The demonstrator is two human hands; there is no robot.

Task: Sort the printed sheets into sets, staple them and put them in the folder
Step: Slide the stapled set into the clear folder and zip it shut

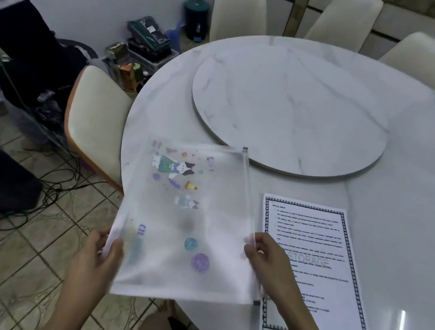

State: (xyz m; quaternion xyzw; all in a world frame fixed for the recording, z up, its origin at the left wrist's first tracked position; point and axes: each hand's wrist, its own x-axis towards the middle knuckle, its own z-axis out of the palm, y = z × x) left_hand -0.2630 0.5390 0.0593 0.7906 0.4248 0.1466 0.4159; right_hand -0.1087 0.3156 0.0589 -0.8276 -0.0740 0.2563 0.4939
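Both hands [96, 257] [268, 256] grip folder [186, 223] | frosted, cartoon-printed | sheets [315, 269] beside

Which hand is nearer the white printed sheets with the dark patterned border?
Right. The right hand, pinching the right edge of the translucent plastic folder, overlaps the left border of the white printed sheets in view; the left hand holds the folder's opposite edge.

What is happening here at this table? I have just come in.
A person holds a translucent zip folder with cartoon prints in both hands. The left hand grips its lower left edge and the right hand pinches its lower right edge, beside the zipper. The printed sheets lie in a stack on the round marble table, just right of the folder and outside it. Whether they are stapled cannot be seen.
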